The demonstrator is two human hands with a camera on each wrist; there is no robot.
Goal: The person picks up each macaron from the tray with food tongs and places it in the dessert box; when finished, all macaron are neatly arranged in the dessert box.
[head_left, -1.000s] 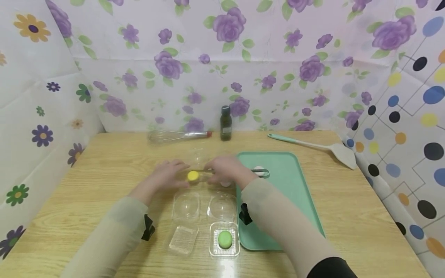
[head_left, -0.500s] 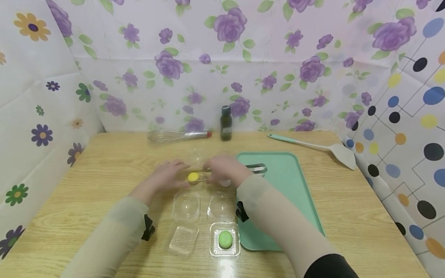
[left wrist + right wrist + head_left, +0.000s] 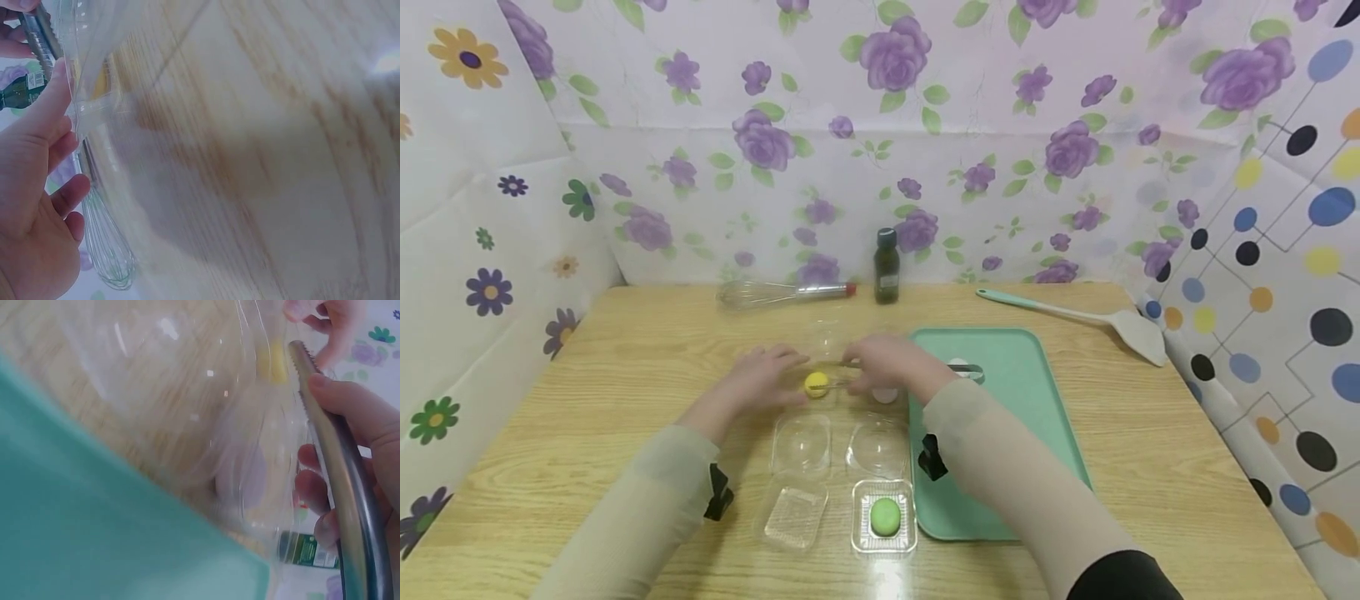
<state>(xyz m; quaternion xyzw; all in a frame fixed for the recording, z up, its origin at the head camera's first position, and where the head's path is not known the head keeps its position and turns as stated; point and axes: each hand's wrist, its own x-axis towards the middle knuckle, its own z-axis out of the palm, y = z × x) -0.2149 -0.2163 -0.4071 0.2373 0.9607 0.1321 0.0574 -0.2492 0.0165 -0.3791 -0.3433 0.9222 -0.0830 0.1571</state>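
My right hand (image 3: 891,362) grips metal tongs (image 3: 340,462), whose bend (image 3: 973,372) points right over the green tray. Their toothed tips reach a yellow macaron (image 3: 816,384) in a clear plastic box; whether they squeeze it cannot be told. My left hand (image 3: 763,379) holds that clear box (image 3: 94,109) by its edge, thumb and fingers on either side. A pale pink macaron (image 3: 240,478) sits in another clear box below my right hand. Nearer me, a green macaron (image 3: 885,517) rests in an open clear box (image 3: 857,537).
Clear plastic lids (image 3: 801,446) and an open clear box (image 3: 795,517) lie nearby. The green tray (image 3: 1000,492) bears a white round piece (image 3: 957,363), partly hidden by the tongs. A whisk (image 3: 760,293), dark bottle (image 3: 887,271) and white spatula (image 3: 1138,333) lie or stand at the back.
The tongs' bend shifts slightly left, then back right, with my right hand. The yellow macaron seems slightly tilted, with its side showing more. My left hand stays in place.
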